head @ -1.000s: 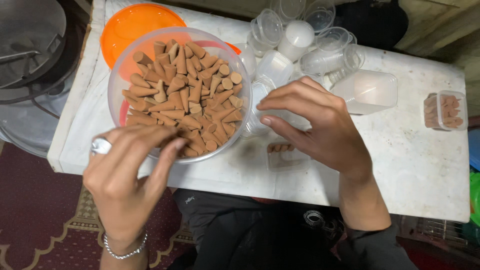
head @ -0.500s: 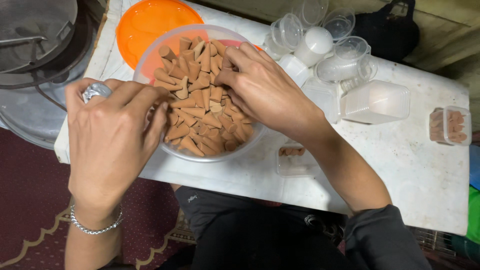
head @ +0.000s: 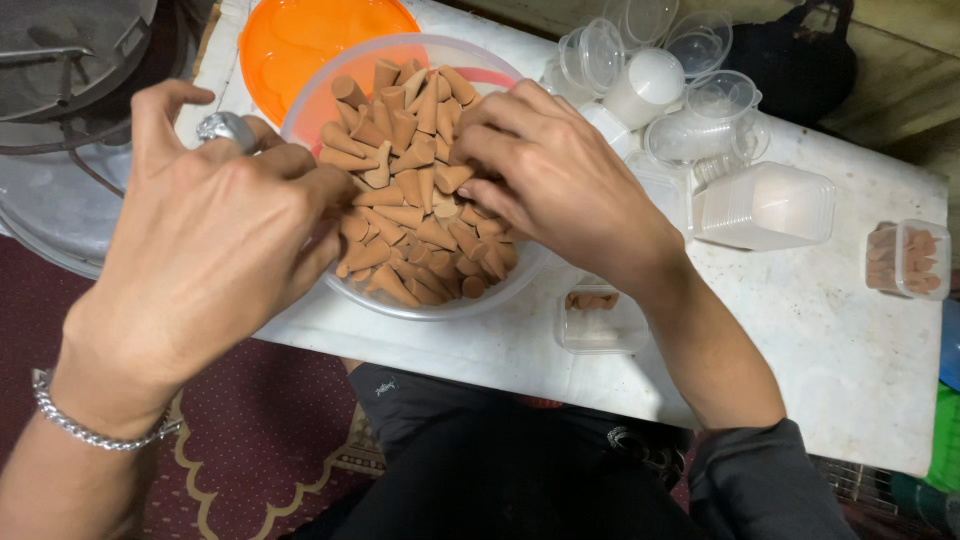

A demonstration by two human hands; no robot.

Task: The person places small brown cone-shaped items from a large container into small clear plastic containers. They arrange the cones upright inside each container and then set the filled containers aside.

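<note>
Cones (head: 420, 215) now have both hands' fingers digging in, each grip's hold hidden.

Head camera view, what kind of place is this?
Probably a small home workshop for packing: a bowl of brown cones on a white table, stacked clear tubs, patterned carpet below.

My left hand (head: 215, 250) curls knuckles-up, fingers bent inward, while my right hand (head: 560, 180) arches opposite it, fingertips (head: 478, 150) pinched downward.
</note>
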